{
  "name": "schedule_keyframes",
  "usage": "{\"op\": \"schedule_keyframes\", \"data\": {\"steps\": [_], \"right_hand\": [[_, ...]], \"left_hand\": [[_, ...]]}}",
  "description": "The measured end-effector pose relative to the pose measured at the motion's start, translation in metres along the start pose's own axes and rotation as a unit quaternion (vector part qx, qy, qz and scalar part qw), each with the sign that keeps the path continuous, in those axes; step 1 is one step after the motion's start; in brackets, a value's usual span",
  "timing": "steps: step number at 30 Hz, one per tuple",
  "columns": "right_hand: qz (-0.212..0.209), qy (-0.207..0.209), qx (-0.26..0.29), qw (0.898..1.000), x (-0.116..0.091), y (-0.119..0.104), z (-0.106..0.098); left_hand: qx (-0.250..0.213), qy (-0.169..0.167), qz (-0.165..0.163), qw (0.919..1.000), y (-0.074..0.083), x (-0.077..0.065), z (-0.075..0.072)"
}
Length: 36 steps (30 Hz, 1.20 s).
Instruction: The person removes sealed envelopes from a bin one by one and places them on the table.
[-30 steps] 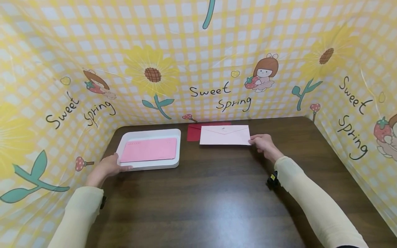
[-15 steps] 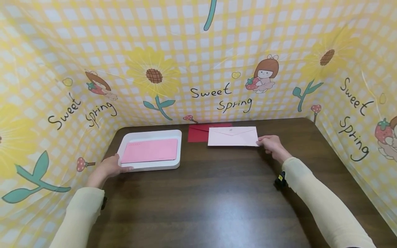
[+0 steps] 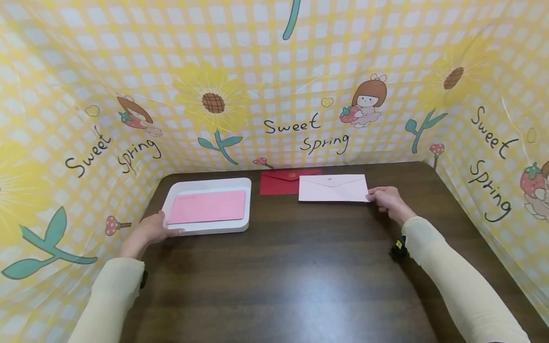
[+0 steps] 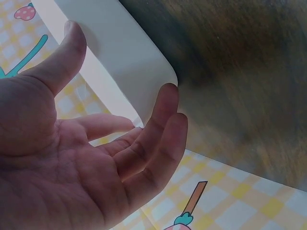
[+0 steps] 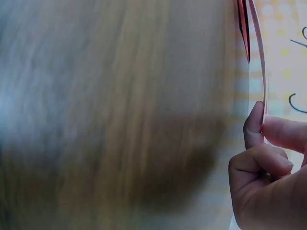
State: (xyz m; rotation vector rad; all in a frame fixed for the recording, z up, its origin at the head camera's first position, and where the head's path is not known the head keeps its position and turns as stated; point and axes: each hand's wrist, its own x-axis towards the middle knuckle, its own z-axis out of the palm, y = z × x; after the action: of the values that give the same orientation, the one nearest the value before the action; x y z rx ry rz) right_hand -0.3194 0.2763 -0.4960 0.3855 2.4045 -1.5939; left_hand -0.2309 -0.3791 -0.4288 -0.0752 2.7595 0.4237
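Observation:
My left hand holds the near left corner of a white tray, thumb along its front side. Up close in the left wrist view, thumb and fingers sit round that corner of the tray. A pink envelope lies inside it. At the back of the table, my right hand pinches the lower right corner of a pale pink envelope, flap side showing. Edge-on in the right wrist view, this envelope is caught between thumb and finger. It partly covers a red envelope.
A dark wooden table carries everything. Behind and on both sides hangs a yellow checked cloth with printed flowers, figures and lettering. It meets the table right behind the red envelope.
My right hand has moved to the right with the pale pink envelope, so more of the red envelope shows. The left hand and tray have stayed in place.

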Motion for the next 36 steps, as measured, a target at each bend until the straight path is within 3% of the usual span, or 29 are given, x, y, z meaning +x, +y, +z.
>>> {"op": "schedule_keyframes", "data": {"steps": [7, 16, 27, 36], "right_hand": [[0.003, -0.008, -0.002, 1.000, 0.003, 0.005, -0.012], [-0.011, -0.016, 0.034, 0.999, 0.003, 0.008, -0.030], [-0.001, -0.002, -0.013, 1.000, 0.002, 0.012, -0.051], [0.006, -0.003, 0.002, 1.000, 0.006, 0.013, -0.060]], "left_hand": [[0.004, 0.003, 0.004, 1.0000, -0.001, 0.002, 0.000], [0.005, 0.009, 0.006, 0.9999, -0.002, 0.004, 0.001], [0.004, 0.004, 0.001, 1.0000, -0.002, 0.004, 0.000], [0.004, 0.006, 0.003, 1.0000, -0.001, 0.002, -0.001]]}}
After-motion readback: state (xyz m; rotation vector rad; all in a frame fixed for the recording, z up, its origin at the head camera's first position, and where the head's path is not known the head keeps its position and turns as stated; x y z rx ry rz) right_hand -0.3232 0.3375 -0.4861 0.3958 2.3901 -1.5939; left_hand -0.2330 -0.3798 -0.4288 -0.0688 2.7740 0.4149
